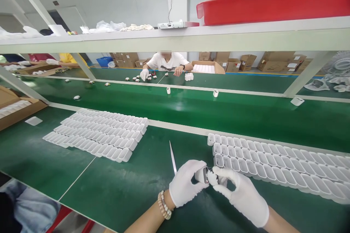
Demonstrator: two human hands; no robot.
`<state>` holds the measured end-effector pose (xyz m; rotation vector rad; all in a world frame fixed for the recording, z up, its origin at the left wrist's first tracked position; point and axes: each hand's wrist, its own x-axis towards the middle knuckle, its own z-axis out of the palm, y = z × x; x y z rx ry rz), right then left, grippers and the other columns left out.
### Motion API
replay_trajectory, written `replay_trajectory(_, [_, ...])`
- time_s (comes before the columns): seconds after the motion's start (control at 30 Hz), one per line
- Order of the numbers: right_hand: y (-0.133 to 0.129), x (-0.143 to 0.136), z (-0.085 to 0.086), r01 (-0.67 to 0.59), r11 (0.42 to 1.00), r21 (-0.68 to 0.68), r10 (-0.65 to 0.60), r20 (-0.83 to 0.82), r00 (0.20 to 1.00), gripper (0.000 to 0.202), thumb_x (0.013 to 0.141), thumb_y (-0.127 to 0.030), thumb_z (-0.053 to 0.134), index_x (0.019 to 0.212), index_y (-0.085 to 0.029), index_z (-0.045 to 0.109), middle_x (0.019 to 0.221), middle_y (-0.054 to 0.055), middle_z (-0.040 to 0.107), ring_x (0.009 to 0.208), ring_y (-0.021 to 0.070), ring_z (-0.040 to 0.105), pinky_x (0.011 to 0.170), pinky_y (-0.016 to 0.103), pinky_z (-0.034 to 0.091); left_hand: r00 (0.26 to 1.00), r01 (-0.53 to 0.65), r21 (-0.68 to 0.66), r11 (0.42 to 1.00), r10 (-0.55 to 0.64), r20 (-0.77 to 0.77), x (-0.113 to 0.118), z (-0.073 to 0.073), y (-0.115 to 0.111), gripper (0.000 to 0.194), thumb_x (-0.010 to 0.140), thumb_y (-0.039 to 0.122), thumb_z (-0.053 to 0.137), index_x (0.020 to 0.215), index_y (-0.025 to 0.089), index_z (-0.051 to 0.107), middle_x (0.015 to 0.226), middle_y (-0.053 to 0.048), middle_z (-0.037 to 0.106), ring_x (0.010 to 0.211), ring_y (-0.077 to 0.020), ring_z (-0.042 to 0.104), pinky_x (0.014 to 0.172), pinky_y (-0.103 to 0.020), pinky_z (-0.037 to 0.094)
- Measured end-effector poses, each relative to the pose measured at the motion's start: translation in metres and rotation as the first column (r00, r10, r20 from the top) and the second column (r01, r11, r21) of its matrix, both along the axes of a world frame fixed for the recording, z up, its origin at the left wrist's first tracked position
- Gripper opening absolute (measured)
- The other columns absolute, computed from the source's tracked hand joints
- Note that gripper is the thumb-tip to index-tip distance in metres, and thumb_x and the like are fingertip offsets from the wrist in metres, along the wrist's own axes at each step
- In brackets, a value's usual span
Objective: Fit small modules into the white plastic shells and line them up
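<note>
My left hand point(187, 184), in a white glove, grips a small white cup-shaped housing point(201, 175) by its sides. My right hand point(242, 193), also gloved, pinches a small white part with dark bits point(212, 177) at the housing's open end. The two pieces meet between my fingers, low in the picture right of centre. Pointed metal tweezers point(172, 157) lie on the green table just beyond my left hand. Rows of white housings point(262, 156) stand to the right, and another block of white housings point(101, 133) is on the left.
A green conveyor belt point(180, 105) crosses beyond the table, carrying scattered white pieces. Above it runs a shelf point(136, 42) with a red tray point(273, 7). Across the belt sits a person point(166, 61). A cardboard box point(24, 114) stands at far left.
</note>
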<state>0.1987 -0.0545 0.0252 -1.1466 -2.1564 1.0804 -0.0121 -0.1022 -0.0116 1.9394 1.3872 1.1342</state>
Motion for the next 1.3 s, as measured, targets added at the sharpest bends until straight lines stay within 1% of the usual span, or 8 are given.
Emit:
replay_trajectory(0.37, [-0.003,-0.006,-0.003,-0.022,0.997,0.073,0.013,0.123,0.992,0.017,0.08,-0.027,0.064,0.096,-0.026,0.066,0.083,0.0,0.072,0.068,0.0177,0.068,0.067,0.031,0.059,0.997,0.041,0.093,0.995,-0.034,-0.07,0.001,-0.005,-0.001,0.053,0.079,0.023,0.073,0.126,0.025,0.049,0.116,-0.008,0.066,0.107,-0.0237,0.061,0.092,-0.041,0.051])
replay_trajectory(0.53, [-0.004,-0.008,-0.014,-0.092,0.971,0.219,0.073,0.091,0.993,0.026,0.086,-0.027,0.06,0.113,-0.027,0.063,0.084,0.002,0.071,0.067,0.0175,0.066,0.066,0.031,0.059,1.0,-0.009,0.061,0.998,0.009,0.01,0.001,-0.004,-0.002,0.052,0.077,0.023,0.075,0.124,0.025,0.053,0.116,-0.009,0.065,0.106,-0.0251,0.062,0.093,-0.043,0.052])
replay_trajectory(0.63, [-0.007,-0.01,-0.022,-0.135,0.923,0.361,0.1,0.113,0.989,0.039,0.092,-0.032,0.054,0.13,-0.028,0.052,0.085,0.003,0.069,0.069,0.0193,0.066,0.066,0.035,0.059,0.993,-0.075,0.025,0.997,0.072,0.097,0.002,-0.006,-0.003,0.055,0.073,0.018,0.077,0.123,0.024,0.055,0.117,-0.009,0.065,0.108,-0.0252,0.063,0.096,-0.043,0.051])
replay_trajectory(0.77, [-0.016,-0.016,-0.035,-0.163,0.891,0.423,0.085,0.197,0.977,0.067,0.091,-0.029,0.053,0.149,-0.031,0.02,0.079,0.001,0.066,0.064,0.0207,0.064,0.058,0.035,0.058,0.976,-0.16,-0.044,0.986,0.165,0.142,0.003,-0.007,-0.004,0.055,0.069,0.015,0.079,0.119,0.023,0.059,0.117,-0.009,0.066,0.109,-0.0264,0.063,0.098,-0.044,0.051])
replay_trajectory(0.83, [-0.021,-0.019,-0.041,-0.164,0.884,0.437,0.079,0.206,0.975,0.078,0.09,-0.024,0.052,0.152,-0.03,0.005,0.076,0.0,0.066,0.063,0.0213,0.064,0.057,0.035,0.057,0.971,-0.178,-0.056,0.982,0.185,0.149,0.004,-0.007,-0.004,0.054,0.067,0.014,0.079,0.117,0.023,0.061,0.116,-0.009,0.066,0.109,-0.0267,0.064,0.098,-0.044,0.051])
replay_trajectory(0.93, [-0.026,-0.021,-0.048,-0.162,0.879,0.449,0.072,0.21,0.975,0.084,0.089,-0.021,0.051,0.152,-0.028,-0.004,0.079,0.002,0.066,0.065,0.0223,0.065,0.059,0.035,0.058,0.967,-0.181,-0.073,0.981,0.191,0.169,0.005,-0.007,-0.005,0.052,0.067,0.015,0.079,0.116,0.023,0.063,0.116,-0.008,0.067,0.109,-0.0262,0.064,0.098,-0.043,0.052])
replay_trajectory(1.13, [-0.024,-0.023,-0.058,-0.16,0.854,0.496,0.086,0.17,0.982,0.076,0.092,-0.022,0.044,0.153,-0.024,-0.002,0.077,0.003,0.065,0.062,0.0217,0.063,0.055,0.034,0.055,0.967,-0.167,-0.138,0.976,0.19,0.169,0.006,-0.008,-0.006,0.053,0.066,0.008,0.076,0.114,0.026,0.064,0.116,-0.005,0.067,0.109,-0.0243,0.064,0.1,-0.041,0.051])
replay_trajectory(1.3, [-0.013,-0.017,-0.05,-0.135,0.851,0.508,0.085,0.121,0.989,0.051,0.096,-0.027,0.042,0.145,-0.028,0.028,0.087,0.003,0.067,0.071,0.0195,0.064,0.065,0.034,0.055,0.967,-0.171,-0.207,0.963,0.205,0.154,0.007,-0.013,-0.005,0.052,0.066,0.014,0.077,0.116,0.025,0.065,0.119,-0.007,0.067,0.112,-0.027,0.063,0.102,-0.045,0.049])
